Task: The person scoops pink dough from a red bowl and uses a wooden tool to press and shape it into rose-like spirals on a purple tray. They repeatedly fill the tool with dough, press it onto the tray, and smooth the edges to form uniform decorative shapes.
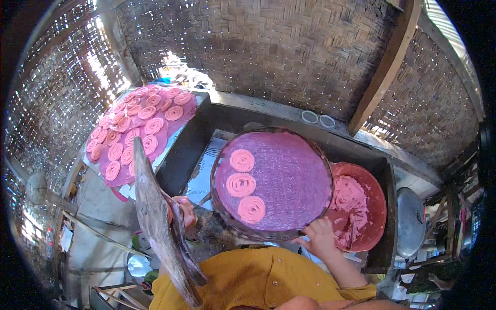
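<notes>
My left hand (187, 212) is partly hidden behind a weathered wooden piece (157, 206), its fingers closed around that piece's side. My right hand (320, 237) grips the near right rim of a round tray (287, 181), which bears a purple layer with three pink spiral rosettes (241, 184) down its left side. The tray sits over a dark rectangular trough (342, 138). Right of it, a red basin (377, 212) holds pink paste (351, 194) and a utensil too indistinct to name.
Many pink rosettes (147, 111) lie on purple sheets at the back left. Two white rings (310, 111) rest on the back ledge. A dented metal vessel (411, 222) stands far right. Woven walls (248, 51), a slanted timber post (385, 67) and a long stick (98, 232) surround the workspace.
</notes>
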`<state>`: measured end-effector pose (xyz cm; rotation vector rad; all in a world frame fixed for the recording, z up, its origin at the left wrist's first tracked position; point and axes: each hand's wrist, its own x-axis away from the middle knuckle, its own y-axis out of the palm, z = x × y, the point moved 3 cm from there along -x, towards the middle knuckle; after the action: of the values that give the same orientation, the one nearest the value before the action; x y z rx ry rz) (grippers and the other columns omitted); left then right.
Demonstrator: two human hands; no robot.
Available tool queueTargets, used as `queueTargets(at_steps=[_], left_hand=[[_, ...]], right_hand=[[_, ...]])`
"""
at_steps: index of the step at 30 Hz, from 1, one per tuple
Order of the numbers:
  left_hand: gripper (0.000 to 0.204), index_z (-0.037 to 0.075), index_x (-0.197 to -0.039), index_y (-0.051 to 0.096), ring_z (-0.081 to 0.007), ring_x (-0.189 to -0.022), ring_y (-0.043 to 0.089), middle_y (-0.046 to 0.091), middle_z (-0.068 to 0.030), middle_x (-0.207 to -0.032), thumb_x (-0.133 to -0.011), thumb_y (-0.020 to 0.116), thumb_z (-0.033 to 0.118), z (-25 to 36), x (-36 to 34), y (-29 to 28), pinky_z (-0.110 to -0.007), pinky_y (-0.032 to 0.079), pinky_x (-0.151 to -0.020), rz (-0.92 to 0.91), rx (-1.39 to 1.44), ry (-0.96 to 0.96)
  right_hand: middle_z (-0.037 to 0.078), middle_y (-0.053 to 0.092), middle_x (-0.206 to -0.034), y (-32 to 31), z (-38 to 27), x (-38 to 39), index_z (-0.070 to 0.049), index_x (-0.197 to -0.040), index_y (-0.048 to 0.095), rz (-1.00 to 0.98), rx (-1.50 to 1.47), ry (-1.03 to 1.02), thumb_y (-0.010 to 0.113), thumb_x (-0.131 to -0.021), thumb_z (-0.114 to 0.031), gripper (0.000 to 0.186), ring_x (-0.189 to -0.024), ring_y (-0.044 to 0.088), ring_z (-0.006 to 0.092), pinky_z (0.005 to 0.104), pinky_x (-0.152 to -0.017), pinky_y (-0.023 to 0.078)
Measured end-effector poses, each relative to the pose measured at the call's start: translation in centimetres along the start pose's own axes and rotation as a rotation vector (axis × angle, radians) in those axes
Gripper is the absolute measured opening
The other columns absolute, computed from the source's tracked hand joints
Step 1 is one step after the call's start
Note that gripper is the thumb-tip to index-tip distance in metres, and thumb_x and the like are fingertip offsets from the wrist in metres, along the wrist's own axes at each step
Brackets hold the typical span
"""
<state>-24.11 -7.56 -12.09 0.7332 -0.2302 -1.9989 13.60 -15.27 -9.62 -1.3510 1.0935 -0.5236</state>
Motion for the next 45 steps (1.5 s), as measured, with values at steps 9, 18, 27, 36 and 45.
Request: queueTargets(at_steps=[9,18,27,36,45], left_hand=[[0.033,0.006,-0.094,0.056,-0.0235,-0.077,0.06,0.06,-0.0107,-0.081,-0.066,0.069,0.017,-0.4,-7.0,12.5,-0.037,0.046,-0.076,0.195,-1.242,0.33],[0.056,0.008,-0.128,0.038,-0.0322,-0.104,0.052,0.061,-0.0108,-0.094,-0.084,0.044,0.041,-0.2,-16.3,15.7,-0.042,0.031,-0.1,0.055,0.699,-0.251],[0.058,0.012,-0.12,0.047,-0.0197,-0.065,0.05,0.046,-0.0014,-0.061,-0.085,0.035,0.057,-5.8,-19.1,12.3,-0.039,0.041,-0.075,-0.003,0.998,-0.214],[0.048,0.019,-0.122,0.046,-0.0129,-0.053,0.048,0.043,0.0031,-0.054,-0.086,0.04,0.05,-8.4,-18.6,9.0,-0.035,0.043,-0.069,0.068,0.932,-0.134],[0.04,0.02,-0.122,0.047,-0.0125,-0.051,0.047,0.042,0.0046,-0.051,-0.087,0.039,0.037,-5.5,-17.6,11.3,-0.037,0.045,-0.066,0.111,0.894,-0.049]], right_hand=[[0.006,0.058,-0.081,-0.9,-4.0,-2.4,-0.001,-0.099,0.056,-0.066,-1.411,0.204,0.047,-0.081,-0.056,0.059,-0.079,0.056,0.0185,0.0325,-0.075,0.042],[0.013,0.057,-0.078,-4.0,-1.3,-0.7,0.0,-0.107,0.048,-0.473,-1.817,0.682,0.028,-0.088,-0.055,0.062,-0.064,0.055,0.0208,0.0295,-0.058,0.043],[0.014,0.059,-0.07,-5.9,-0.1,-2.1,-0.004,-0.105,0.049,-0.579,-1.559,0.949,0.024,-0.091,-0.047,0.051,-0.058,0.057,0.0231,0.0317,-0.053,0.046],[0.009,0.06,-0.067,-3.4,1.6,-3.1,-0.001,-0.09,0.057,-0.627,-1.196,0.874,0.029,-0.091,-0.045,0.052,-0.05,0.056,0.0182,0.0307,-0.05,0.046],[0.008,0.061,-0.066,-7.8,1.0,-2.9,0.001,-0.09,0.058,-0.57,-0.935,0.894,0.038,-0.089,-0.043,0.049,-0.05,0.056,0.0153,0.0273,-0.045,0.044]])
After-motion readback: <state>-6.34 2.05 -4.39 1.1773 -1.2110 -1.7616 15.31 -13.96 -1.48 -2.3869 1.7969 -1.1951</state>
